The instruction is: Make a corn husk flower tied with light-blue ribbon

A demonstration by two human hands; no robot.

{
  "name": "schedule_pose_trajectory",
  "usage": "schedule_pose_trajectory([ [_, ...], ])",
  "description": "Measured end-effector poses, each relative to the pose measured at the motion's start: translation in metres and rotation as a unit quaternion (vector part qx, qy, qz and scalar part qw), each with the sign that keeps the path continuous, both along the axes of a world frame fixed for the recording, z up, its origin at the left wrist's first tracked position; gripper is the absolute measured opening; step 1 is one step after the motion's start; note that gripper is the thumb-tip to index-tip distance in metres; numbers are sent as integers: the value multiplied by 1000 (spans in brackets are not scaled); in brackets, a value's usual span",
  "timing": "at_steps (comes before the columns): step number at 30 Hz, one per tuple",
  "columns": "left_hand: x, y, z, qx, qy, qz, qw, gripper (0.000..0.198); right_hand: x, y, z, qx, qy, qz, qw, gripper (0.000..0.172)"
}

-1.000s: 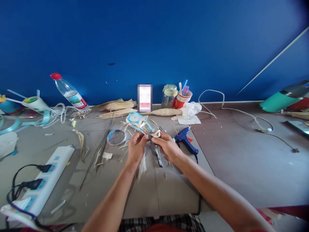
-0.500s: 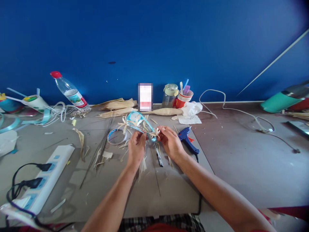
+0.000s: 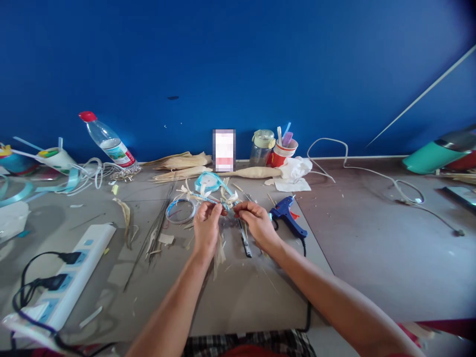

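Near the middle of the table, my left hand [image 3: 207,225] pinches a thin stem wrapped in light blue ribbon, with pale dried-husk pieces [image 3: 185,191] at its far end. Just to the right, my right hand [image 3: 256,220] has its fingertips closed at the ribbon by the stem; the exact grip is small and partly hidden. A roll of light blue ribbon [image 3: 207,182] lies behind the hands, its strip running down toward the fingers. Between the wrists lies a black and clear pen [image 3: 246,246].
A blue glue gun [image 3: 290,216] lies right of my right hand. Left are a tape roll [image 3: 180,211], thin wires [image 3: 156,230] and a white power strip [image 3: 80,272]. Behind stand a tilted bottle [image 3: 113,144], a jar [image 3: 261,148] and a red cup [image 3: 282,151].
Both hands have shifted slightly left. My right hand has turned and its fingers have moved lower, away from the pale husk piece. The husk end of the stem has moved left.
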State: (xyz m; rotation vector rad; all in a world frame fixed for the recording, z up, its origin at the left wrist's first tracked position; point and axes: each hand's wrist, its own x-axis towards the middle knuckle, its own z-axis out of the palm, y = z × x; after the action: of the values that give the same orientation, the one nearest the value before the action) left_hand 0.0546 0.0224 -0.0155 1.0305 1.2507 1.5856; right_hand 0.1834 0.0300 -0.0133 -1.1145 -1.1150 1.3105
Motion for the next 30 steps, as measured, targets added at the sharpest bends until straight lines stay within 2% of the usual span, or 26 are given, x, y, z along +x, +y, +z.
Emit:
schedule_pose_trajectory([
  [4,2,-1,0,-13,-14,-17,1000,16,1,2,-6,56,-47,50,996,19],
  [9,5,-4,3,-19,-12,-51,998,18,-2,4,-6,60,20,66,996,15],
  [12,7,-4,6,-18,-14,-83,996,20,-3,3,-3,54,44,39,997,11],
  [17,8,-4,8,-28,-6,-114,993,21,-2,2,-3,54,15,-10,998,10],
  [20,9,-5,9,-34,1,-112,993,22,-2,1,-3,48,23,-18,998,10],
  [23,8,-4,9,-25,14,-107,994,19,-4,-1,1,43,25,1,999,13],
  [30,0,-1,1,-2,136,-18,991,10,-4,-5,7,6,-64,59,996,22],
])
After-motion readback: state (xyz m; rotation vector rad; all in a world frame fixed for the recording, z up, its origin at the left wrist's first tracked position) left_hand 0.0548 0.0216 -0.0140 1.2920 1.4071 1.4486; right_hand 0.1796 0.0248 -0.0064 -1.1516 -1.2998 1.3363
